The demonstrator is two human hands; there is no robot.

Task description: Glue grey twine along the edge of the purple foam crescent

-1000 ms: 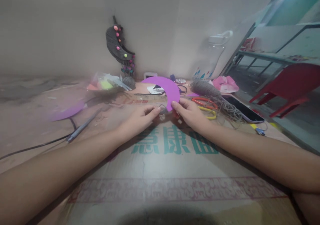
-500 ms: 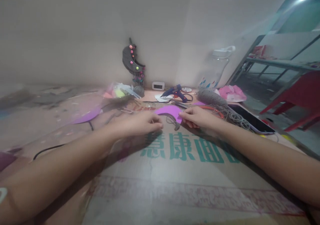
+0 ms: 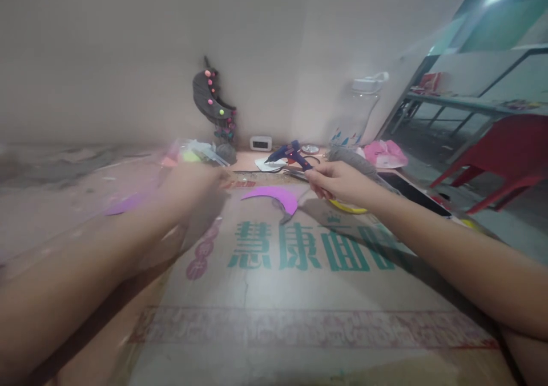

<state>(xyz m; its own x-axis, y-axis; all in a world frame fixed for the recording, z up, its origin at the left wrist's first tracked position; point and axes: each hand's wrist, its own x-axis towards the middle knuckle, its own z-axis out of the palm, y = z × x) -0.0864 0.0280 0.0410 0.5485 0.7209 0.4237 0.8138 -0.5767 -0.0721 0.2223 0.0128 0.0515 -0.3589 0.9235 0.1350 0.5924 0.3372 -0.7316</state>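
A purple crescent point(image 3: 274, 194) lies on the printed cardboard point(image 3: 274, 294), with a bit of grey yarn at its right end. My right hand point(image 3: 327, 180) is to the right of it, fingers curled around the handle of the blue glue gun point(image 3: 291, 152), whose nozzle points left over a white pad. My left hand point(image 3: 205, 180) is over the left part of the table, away from the crescent; its fingers are smeared by motion.
Behind stand a small clock point(image 3: 261, 143), a clear bottle point(image 3: 357, 109) and a pink bag point(image 3: 385, 153). A decorated grey moon point(image 3: 209, 97) hangs at the wall. Grey yarn and a phone point(image 3: 413, 194) lie right. A red chair point(image 3: 507, 152) stands beyond.
My right hand has let go of the purple crescent and taken hold of the glue gun's handle. My left hand has moved left, away from the crescent. The view has shifted slightly.
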